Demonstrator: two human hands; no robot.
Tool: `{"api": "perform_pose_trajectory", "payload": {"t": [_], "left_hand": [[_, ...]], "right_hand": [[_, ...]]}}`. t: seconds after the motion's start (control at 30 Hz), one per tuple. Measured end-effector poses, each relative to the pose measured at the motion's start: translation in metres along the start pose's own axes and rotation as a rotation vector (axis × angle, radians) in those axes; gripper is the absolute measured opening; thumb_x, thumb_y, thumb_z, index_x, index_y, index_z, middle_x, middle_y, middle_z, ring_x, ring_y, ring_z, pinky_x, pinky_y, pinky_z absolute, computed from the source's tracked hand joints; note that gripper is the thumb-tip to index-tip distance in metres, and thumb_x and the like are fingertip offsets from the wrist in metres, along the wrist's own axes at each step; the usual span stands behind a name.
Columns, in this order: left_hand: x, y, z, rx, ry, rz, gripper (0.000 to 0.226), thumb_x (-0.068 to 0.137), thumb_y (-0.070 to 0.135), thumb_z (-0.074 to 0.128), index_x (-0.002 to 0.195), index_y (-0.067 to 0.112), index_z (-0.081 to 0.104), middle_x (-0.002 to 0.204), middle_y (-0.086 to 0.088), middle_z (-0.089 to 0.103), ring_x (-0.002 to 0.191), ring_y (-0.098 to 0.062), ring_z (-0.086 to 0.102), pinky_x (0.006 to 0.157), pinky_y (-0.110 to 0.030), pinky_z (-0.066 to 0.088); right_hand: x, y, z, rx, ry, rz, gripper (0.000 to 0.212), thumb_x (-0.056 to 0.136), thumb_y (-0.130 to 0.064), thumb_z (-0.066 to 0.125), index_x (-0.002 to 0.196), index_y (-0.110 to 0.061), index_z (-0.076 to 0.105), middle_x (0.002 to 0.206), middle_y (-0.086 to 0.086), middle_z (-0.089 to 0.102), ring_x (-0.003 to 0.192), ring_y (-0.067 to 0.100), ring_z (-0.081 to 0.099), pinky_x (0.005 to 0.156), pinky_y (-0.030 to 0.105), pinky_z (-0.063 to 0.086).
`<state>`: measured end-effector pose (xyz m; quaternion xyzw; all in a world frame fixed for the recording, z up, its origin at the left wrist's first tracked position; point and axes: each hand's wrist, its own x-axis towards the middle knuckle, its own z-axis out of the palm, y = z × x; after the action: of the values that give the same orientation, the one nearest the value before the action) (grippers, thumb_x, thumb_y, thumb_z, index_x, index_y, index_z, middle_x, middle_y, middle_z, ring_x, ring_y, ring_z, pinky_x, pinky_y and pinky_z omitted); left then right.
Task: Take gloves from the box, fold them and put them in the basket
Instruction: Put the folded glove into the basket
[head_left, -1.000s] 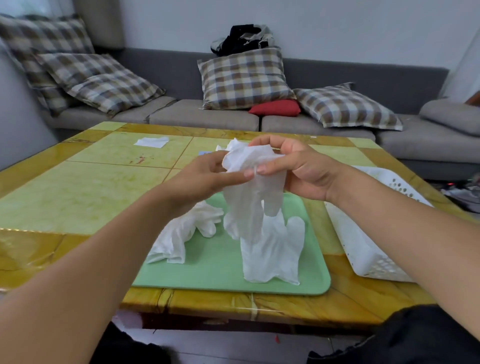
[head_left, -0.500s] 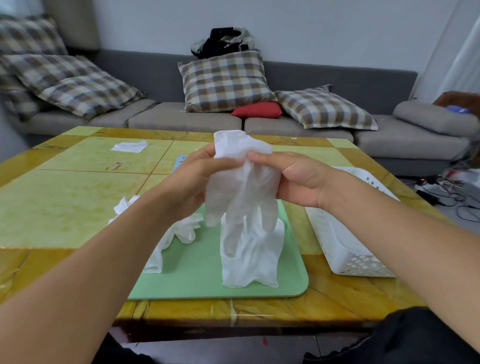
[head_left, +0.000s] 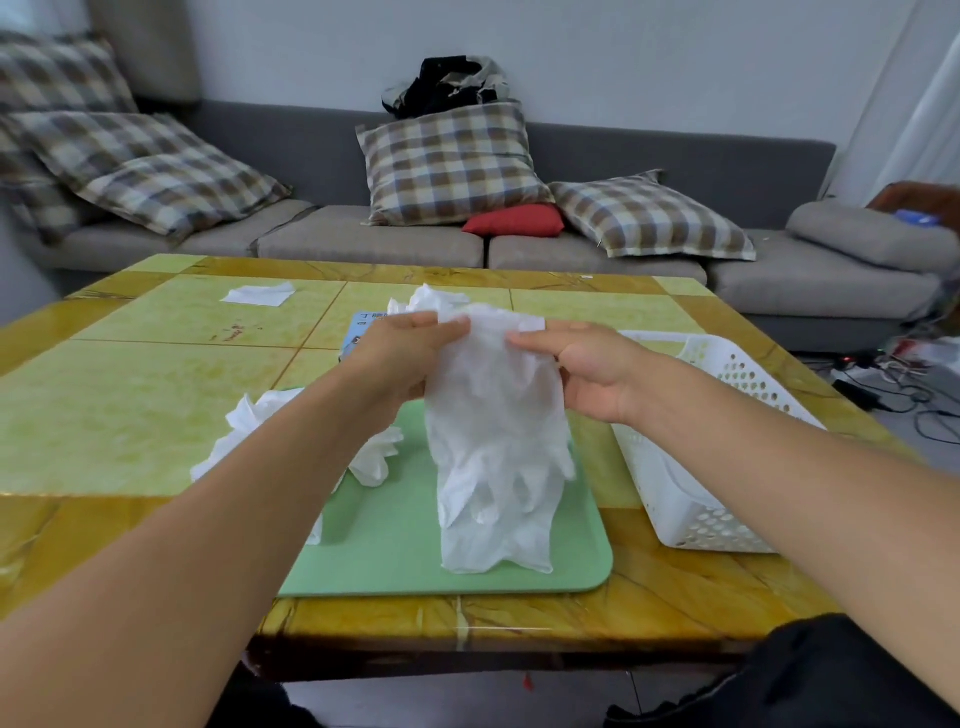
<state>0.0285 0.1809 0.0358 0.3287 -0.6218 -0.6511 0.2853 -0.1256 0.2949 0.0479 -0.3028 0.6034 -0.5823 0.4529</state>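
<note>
I pinch the cuff end of a white disposable glove (head_left: 493, 405) with both hands: my left hand (head_left: 402, 358) takes the left corner between thumb and fingers, my right hand (head_left: 592, 374) takes the right corner, fingers curled onto the film. The cuff edge runs roughly level between the two grips. From that edge the glove hangs straight down, long axis vertical, finger ends lowest, above the green tray (head_left: 410, 551). Directly behind it a second glove (head_left: 498, 535) lies flat on the tray toward its near right corner; I cannot tell whether the hanging glove touches it.

A crumpled glove (head_left: 249, 421) lies at the tray's left edge, partly hidden by my left forearm. The glove box (head_left: 358, 327) shows beyond my left hand, near the table (head_left: 130, 395) centre.

The white perforated basket (head_left: 727, 467) stands just beside the tray's right edge, on my right-hand side. In my judgement the right hand is nearer for the transfer once the fold is made.
</note>
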Motion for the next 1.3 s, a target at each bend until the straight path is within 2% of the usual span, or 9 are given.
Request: {"api": "perform_pose_trajectory", "payload": {"t": [0.13, 0.23, 0.37, 0.5, 0.7, 0.83, 0.97, 1.13, 1.3], "left_hand": [[-0.006, 0.025, 0.003, -0.096, -0.061, 0.354, 0.016, 0.097, 0.018, 0.065, 0.109, 0.015, 0.074, 0.105, -0.002, 0.077, 0.093, -0.015, 0.074, 0.074, -0.025, 0.057], [-0.010, 0.019, -0.004, 0.020, -0.162, 0.389, 0.018, 0.093, 0.014, 0.068, 0.110, 0.017, 0.074, 0.105, 0.000, 0.077, 0.090, -0.009, 0.072, 0.077, -0.020, 0.053], [-0.011, -0.014, -0.015, 0.500, -0.291, 0.258, 0.013, 0.085, 0.014, 0.077, 0.095, 0.022, 0.078, 0.090, 0.004, 0.078, 0.084, -0.009, 0.070, 0.083, -0.025, 0.051], [-0.012, -0.035, -0.022, 0.817, -0.432, 0.228, 0.007, 0.081, 0.024, 0.083, 0.081, 0.028, 0.078, 0.074, 0.009, 0.074, 0.066, -0.001, 0.062, 0.065, -0.013, 0.046], [-0.015, -0.048, -0.022, 0.848, -0.583, 0.270, 0.008, 0.079, 0.023, 0.085, 0.084, 0.027, 0.080, 0.084, 0.011, 0.076, 0.080, -0.012, 0.068, 0.071, -0.013, 0.047], [-0.015, -0.054, -0.013, 0.957, -0.663, 0.326, 0.014, 0.074, 0.028, 0.088, 0.085, 0.031, 0.080, 0.081, 0.012, 0.073, 0.073, -0.016, 0.062, 0.069, -0.031, 0.052], [-0.022, -0.058, -0.008, 1.093, -0.779, 0.274, 0.023, 0.072, 0.029, 0.089, 0.093, 0.029, 0.079, 0.082, 0.019, 0.069, 0.071, -0.001, 0.060, 0.069, -0.018, 0.049], [-0.029, -0.063, -0.010, 1.127, -0.783, 0.265, 0.026, 0.074, 0.026, 0.088, 0.098, 0.028, 0.078, 0.092, 0.014, 0.071, 0.081, -0.003, 0.067, 0.077, -0.023, 0.056], [-0.036, -0.064, -0.020, 1.096, -0.811, 0.326, 0.021, 0.079, 0.031, 0.084, 0.099, 0.031, 0.077, 0.103, 0.014, 0.067, 0.091, -0.002, 0.064, 0.074, -0.011, 0.048]], "right_hand": [[0.000, -0.023, -0.008, -0.093, 0.056, -0.435, 0.023, 0.091, -0.008, 0.071, 0.113, -0.002, 0.073, 0.111, 0.015, 0.075, 0.098, 0.028, 0.073, 0.083, 0.035, 0.061], [-0.005, -0.019, -0.010, -0.246, 0.022, -0.498, 0.022, 0.085, -0.003, 0.077, 0.107, -0.002, 0.074, 0.104, 0.012, 0.076, 0.094, 0.023, 0.073, 0.084, 0.032, 0.059], [0.000, 0.021, -0.013, -0.690, -0.112, -0.359, 0.014, 0.077, -0.006, 0.085, 0.090, -0.008, 0.079, 0.086, 0.005, 0.076, 0.075, 0.006, 0.065, 0.071, 0.023, 0.053], [0.003, 0.042, -0.025, -0.894, -0.276, -0.196, 0.008, 0.080, -0.012, 0.085, 0.084, -0.013, 0.078, 0.081, 0.009, 0.072, 0.076, 0.012, 0.061, 0.076, 0.032, 0.048], [-0.001, 0.041, -0.030, -1.049, -0.426, -0.163, 0.008, 0.080, -0.012, 0.085, 0.085, -0.016, 0.080, 0.084, 0.002, 0.076, 0.077, 0.008, 0.064, 0.081, 0.036, 0.055], [-0.005, 0.038, -0.027, -1.130, -0.582, -0.087, 0.012, 0.079, -0.010, 0.084, 0.089, -0.015, 0.080, 0.082, -0.001, 0.075, 0.074, 0.005, 0.061, 0.079, 0.032, 0.054], [-0.011, 0.041, -0.024, -1.196, -0.697, 0.025, 0.011, 0.081, -0.011, 0.083, 0.091, -0.013, 0.079, 0.076, -0.011, 0.071, 0.072, 0.004, 0.062, 0.077, 0.030, 0.052], [-0.015, 0.050, -0.016, -1.274, -0.748, 0.032, 0.015, 0.081, -0.015, 0.084, 0.094, -0.011, 0.078, 0.081, -0.002, 0.073, 0.069, -0.002, 0.060, 0.074, 0.026, 0.051], [-0.022, 0.049, -0.013, -1.306, -0.752, 0.097, 0.030, 0.073, -0.034, 0.090, 0.093, -0.017, 0.077, 0.081, -0.013, 0.072, 0.073, -0.004, 0.062, 0.072, 0.018, 0.050]]}}
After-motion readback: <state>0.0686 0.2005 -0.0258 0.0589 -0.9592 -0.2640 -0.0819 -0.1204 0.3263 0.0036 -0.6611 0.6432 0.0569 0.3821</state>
